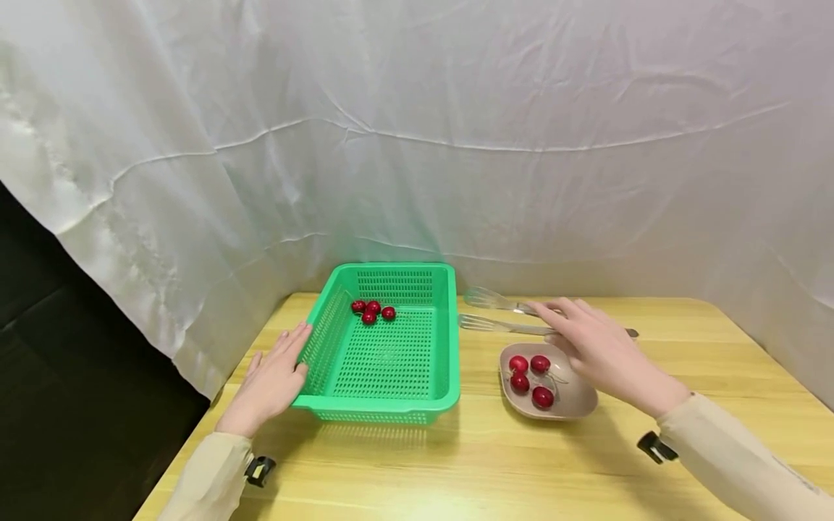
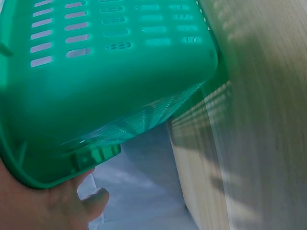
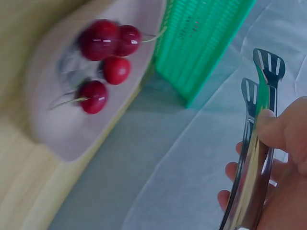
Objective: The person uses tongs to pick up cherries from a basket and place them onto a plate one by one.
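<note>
Silver metal tongs (image 1: pixel 508 327) with slotted ends are in my right hand (image 1: pixel 602 354), thumb on one arm and fingers on the other in the right wrist view. Their two arms stand apart, tips toward the basket, nothing between them. Below and nearer me is a pinkish shallow dish (image 1: pixel 576 407) with several red cherries (image 1: pixel 542 397), some with stems. My left hand (image 1: pixel 270 380) rests with extended fingers along the left rim of a green plastic basket (image 1: pixel 452 340). Several more cherries (image 1: pixel 369 318) lie together toward the basket's back left.
All this stands on a light wooden table (image 1: pixel 417 477). A pale fabric curtain (image 1: pixel 521 202) hangs behind the table and along its sides. The basket's raised, perforated walls stand between its cherries and the dish at right.
</note>
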Motion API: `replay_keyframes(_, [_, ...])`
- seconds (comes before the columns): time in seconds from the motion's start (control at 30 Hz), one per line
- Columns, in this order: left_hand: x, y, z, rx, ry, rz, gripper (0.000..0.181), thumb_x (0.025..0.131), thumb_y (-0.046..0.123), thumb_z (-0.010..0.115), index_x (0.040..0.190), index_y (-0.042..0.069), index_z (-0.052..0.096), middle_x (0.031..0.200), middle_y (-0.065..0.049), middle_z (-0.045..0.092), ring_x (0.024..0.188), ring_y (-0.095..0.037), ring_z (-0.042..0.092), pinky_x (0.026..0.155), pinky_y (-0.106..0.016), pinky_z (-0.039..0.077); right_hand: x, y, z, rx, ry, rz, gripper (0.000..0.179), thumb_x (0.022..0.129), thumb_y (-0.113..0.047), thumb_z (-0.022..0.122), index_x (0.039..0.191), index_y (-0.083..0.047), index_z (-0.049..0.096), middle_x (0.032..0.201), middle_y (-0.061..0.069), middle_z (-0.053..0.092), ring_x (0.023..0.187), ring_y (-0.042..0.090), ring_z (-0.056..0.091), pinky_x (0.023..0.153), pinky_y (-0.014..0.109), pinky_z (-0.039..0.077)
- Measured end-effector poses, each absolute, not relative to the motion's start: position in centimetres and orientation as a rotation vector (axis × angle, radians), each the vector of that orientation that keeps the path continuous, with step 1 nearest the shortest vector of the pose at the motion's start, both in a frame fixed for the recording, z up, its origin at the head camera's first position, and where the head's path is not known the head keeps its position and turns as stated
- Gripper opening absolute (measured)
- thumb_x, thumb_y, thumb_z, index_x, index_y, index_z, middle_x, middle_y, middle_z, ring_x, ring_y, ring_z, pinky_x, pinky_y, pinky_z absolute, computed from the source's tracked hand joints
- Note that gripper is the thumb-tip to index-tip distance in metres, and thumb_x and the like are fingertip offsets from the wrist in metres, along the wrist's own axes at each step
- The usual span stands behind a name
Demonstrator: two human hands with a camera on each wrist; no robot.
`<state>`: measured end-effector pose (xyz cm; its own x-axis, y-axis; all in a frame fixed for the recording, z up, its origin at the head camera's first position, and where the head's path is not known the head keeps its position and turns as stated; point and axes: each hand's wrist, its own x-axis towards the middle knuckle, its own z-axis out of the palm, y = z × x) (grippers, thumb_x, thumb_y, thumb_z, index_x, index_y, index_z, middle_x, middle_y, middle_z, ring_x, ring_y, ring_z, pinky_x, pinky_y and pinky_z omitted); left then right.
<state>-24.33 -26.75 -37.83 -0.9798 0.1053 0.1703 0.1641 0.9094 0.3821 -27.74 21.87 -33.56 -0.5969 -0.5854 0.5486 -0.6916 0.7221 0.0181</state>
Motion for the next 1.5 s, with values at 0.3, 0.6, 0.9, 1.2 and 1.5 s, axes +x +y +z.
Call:
replay_keyframes(0.3, [-24.3, -26.6, -37.7, -0.217, -2.938, -0.532, 0.064, 0.099, 0.017, 0.042, 0.159, 0.012, 0.018, 0.163, -0.008, 0.013, 0.148, -0.036, 0.007, 0.110, -0.070, -0.003, -30.6, 18.4, -33.0, 1.022, -2.476, 0.192, 0.060, 0.091, -0.009, 0.068, 0.147, -0.009, 0.046, 0.127, 0.010, 0.056, 0.105, 0.029, 0.055, 0.074, 0.042, 0.048])
replay_keyframes(0.6, [-24.0, -26.5, -37.3, -0.220, -2.931, -0.465, 0.063, 0.099, 0.017, 0.042, 0.158, 0.009, 0.020, 0.163, -0.010, 0.015, 0.148, -0.038, 0.007, 0.111, -0.068, -0.001, -33.3, 14.7, -32.1, 1.081, -2.524, 0.144, 0.060, 0.093, -0.011, 0.066, 0.149, -0.011, 0.044, 0.132, 0.010, 0.055, 0.114, 0.030, 0.052, 0.082, 0.044, 0.046])
replay_keyframes(0.9, [-24.0, -26.4, -37.4, -0.207, -2.934, -0.452, 0.063, 0.099, 0.018, 0.042, 0.158, 0.010, 0.020, 0.163, -0.008, 0.015, 0.148, -0.036, 0.006, 0.112, -0.068, -0.002, -35.9, 10.7, -32.0, 1.072, -2.534, 0.018, 0.056, 0.093, -0.012, 0.067, 0.145, -0.011, 0.049, 0.127, 0.012, 0.057, 0.112, 0.032, 0.053, 0.080, 0.046, 0.049])
replay_keyframes(1.2, [-24.0, -26.3, -37.7, -0.201, -2.917, -0.462, 0.062, 0.099, 0.018, 0.041, 0.158, 0.011, 0.021, 0.163, -0.007, 0.016, 0.149, -0.035, 0.007, 0.112, -0.068, -0.001, -37.9, 7.7, -31.3, 1.102, -2.576, -0.154, 0.049, 0.095, -0.015, 0.066, 0.142, -0.009, 0.053, 0.121, 0.012, 0.059, 0.108, 0.030, 0.054, 0.077, 0.042, 0.048])
replay_keyframes(1.5, [-24.1, -26.4, -37.7, -0.197, -2.915, -0.462, 0.062, 0.099, 0.017, 0.041, 0.158, 0.012, 0.022, 0.163, -0.006, 0.017, 0.149, -0.034, 0.006, 0.112, -0.068, -0.002, -39.6, 5.7, -31.7, 1.099, -2.648, -0.270, 0.045, 0.097, -0.016, 0.062, 0.142, -0.011, 0.054, 0.124, 0.011, 0.058, 0.106, 0.029, 0.053, 0.077, 0.041, 0.047])
